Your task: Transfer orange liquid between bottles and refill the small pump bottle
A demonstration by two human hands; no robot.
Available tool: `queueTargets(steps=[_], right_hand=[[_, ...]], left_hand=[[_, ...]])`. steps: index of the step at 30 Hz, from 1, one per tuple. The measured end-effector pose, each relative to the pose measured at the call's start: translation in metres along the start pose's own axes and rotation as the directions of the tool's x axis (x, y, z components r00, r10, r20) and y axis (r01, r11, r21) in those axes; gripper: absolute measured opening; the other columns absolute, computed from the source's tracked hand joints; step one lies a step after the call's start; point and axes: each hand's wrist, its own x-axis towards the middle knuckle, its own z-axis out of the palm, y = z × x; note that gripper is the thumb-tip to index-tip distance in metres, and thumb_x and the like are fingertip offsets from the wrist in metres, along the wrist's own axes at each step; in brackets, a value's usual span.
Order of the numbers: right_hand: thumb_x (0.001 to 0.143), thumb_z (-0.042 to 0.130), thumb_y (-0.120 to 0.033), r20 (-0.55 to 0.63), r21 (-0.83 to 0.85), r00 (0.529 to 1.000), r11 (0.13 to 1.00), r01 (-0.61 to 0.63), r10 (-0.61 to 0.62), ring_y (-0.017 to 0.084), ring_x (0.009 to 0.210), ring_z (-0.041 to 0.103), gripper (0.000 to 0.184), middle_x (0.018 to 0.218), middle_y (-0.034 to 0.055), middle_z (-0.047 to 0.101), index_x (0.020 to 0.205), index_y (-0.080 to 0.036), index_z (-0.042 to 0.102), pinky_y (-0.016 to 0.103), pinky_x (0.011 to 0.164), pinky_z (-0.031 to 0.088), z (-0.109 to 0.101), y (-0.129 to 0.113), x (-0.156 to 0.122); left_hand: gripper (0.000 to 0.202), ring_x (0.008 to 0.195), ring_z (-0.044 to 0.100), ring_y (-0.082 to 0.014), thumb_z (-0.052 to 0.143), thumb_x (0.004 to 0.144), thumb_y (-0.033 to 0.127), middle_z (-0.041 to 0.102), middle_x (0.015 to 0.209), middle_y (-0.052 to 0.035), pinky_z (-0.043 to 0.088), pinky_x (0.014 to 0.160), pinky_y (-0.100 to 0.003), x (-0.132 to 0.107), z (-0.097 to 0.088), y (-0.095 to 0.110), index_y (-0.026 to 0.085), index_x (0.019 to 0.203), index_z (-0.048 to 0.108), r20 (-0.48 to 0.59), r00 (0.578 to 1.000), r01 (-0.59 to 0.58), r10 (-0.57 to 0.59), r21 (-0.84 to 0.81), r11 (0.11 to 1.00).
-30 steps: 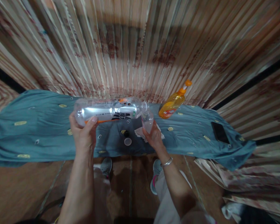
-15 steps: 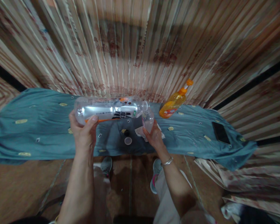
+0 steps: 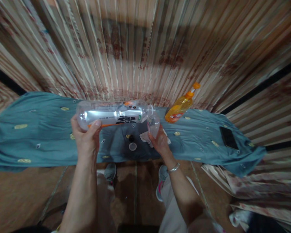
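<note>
My left hand (image 3: 87,137) is wrapped round the base end of a large clear plastic bottle (image 3: 111,114) with a silver label, held on its side above the table. Its neck points right and meets the mouth of a small clear bottle (image 3: 153,125). That small bottle is tilted in the grip of my right hand (image 3: 160,142). A pale crumpled tissue (image 3: 145,137) lies below and behind my right fingers. Between my hands, a small round translucent lid (image 3: 132,146) rests on the cloth beside a small black cap (image 3: 131,138).
A yellow-orange pump bottle of liquid (image 3: 179,108) stands at the right rear of the bench, which is covered in a green patterned cloth (image 3: 50,129). Near the right end lies a black phone (image 3: 228,137). Pleated curtains (image 3: 135,58) hang close behind and at both sides.
Hardly anything differs. Both hands keep the two bottles neck to mouth; the view has shifted very slightly.
</note>
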Motion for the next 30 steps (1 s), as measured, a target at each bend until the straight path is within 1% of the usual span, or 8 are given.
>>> queueTargets(steps=[5,8,12,15,17,20,22,30], right_hand=[[0.090,0.064,-0.034,0.008,0.005,1.000,1.000,0.008,-0.008,0.041,0.118,0.071,0.070,0.130,0.0300,0.069,0.150,-0.006,0.042,0.062,0.102,0.056,-0.001,-0.001,0.000],[0.090,0.064,-0.033,0.017,-0.008,1.000,1.000,-0.016,0.016,0.041,0.116,0.071,0.069,0.127,0.0292,0.071,0.150,-0.006,0.042,0.063,0.101,0.055,-0.001,-0.001,0.001],[0.090,0.064,-0.033,0.024,-0.021,0.999,1.000,-0.022,0.022,0.040,0.113,0.072,0.069,0.125,0.0289,0.072,0.149,-0.005,0.042,0.061,0.100,0.056,-0.001,-0.001,0.001],[0.090,0.064,-0.033,0.020,-0.018,1.000,1.000,-0.021,0.021,0.040,0.113,0.073,0.068,0.126,0.0298,0.072,0.148,-0.005,0.043,0.060,0.098,0.057,-0.001,-0.001,0.001],[0.089,0.064,-0.034,0.017,-0.019,1.000,1.000,-0.019,0.020,0.039,0.112,0.073,0.068,0.125,0.0286,0.072,0.147,-0.006,0.044,0.060,0.097,0.058,-0.002,-0.001,0.001],[0.088,0.063,-0.036,0.016,-0.017,1.000,1.000,-0.007,0.008,0.038,0.112,0.073,0.069,0.125,0.0286,0.072,0.146,-0.003,0.045,0.058,0.098,0.058,-0.002,-0.001,0.002],[0.089,0.062,-0.036,0.016,-0.019,1.000,1.000,-0.010,0.010,0.038,0.113,0.073,0.069,0.126,0.0296,0.072,0.145,-0.001,0.044,0.058,0.099,0.058,-0.002,-0.002,0.002],[0.088,0.064,-0.035,0.014,-0.005,1.000,1.000,-0.025,0.025,0.038,0.114,0.073,0.070,0.126,0.0303,0.071,0.146,-0.001,0.044,0.057,0.099,0.058,-0.003,-0.003,0.001]], left_hand=[[0.074,0.082,0.063,-0.0126,0.102,0.041,0.038,0.066,0.095,0.0034,0.055,0.068,-0.023,0.001,-0.002,-0.002,0.025,0.104,0.065,0.007,1.000,-0.007,0.007,-0.026,1.000],[0.074,0.082,0.062,-0.0117,0.102,0.042,0.040,0.066,0.097,0.0036,0.055,0.069,-0.022,0.002,-0.005,-0.005,0.026,0.105,0.065,0.023,1.000,-0.019,0.019,0.000,1.000],[0.075,0.080,0.061,-0.0100,0.102,0.042,0.040,0.066,0.097,0.0041,0.054,0.067,-0.020,0.004,-0.008,-0.008,0.026,0.106,0.066,0.028,0.999,-0.021,0.021,0.003,1.000],[0.075,0.080,0.061,-0.0106,0.103,0.041,0.039,0.066,0.095,0.0041,0.054,0.065,-0.019,0.004,-0.006,-0.006,0.025,0.105,0.066,0.024,0.999,-0.021,0.021,-0.014,1.000],[0.075,0.078,0.061,-0.0109,0.103,0.039,0.038,0.066,0.092,0.0041,0.054,0.062,-0.019,0.003,-0.004,-0.004,0.024,0.103,0.066,0.019,1.000,-0.014,0.014,-0.028,1.000],[0.075,0.075,0.062,-0.0107,0.103,0.035,0.034,0.067,0.092,0.0041,0.054,0.058,-0.019,0.002,-0.001,-0.001,0.023,0.099,0.066,-0.006,1.000,0.005,-0.005,-0.055,0.998],[0.074,0.074,0.062,-0.0104,0.103,0.035,0.032,0.068,0.091,0.0044,0.055,0.057,-0.019,0.002,0.001,0.001,0.023,0.098,0.066,-0.018,1.000,0.015,-0.016,-0.064,0.998],[0.075,0.076,0.064,-0.0121,0.102,0.035,0.029,0.069,0.091,0.0032,0.054,0.056,-0.019,0.001,0.002,0.002,0.023,0.101,0.067,-0.025,0.999,0.018,-0.020,-0.075,0.997]])
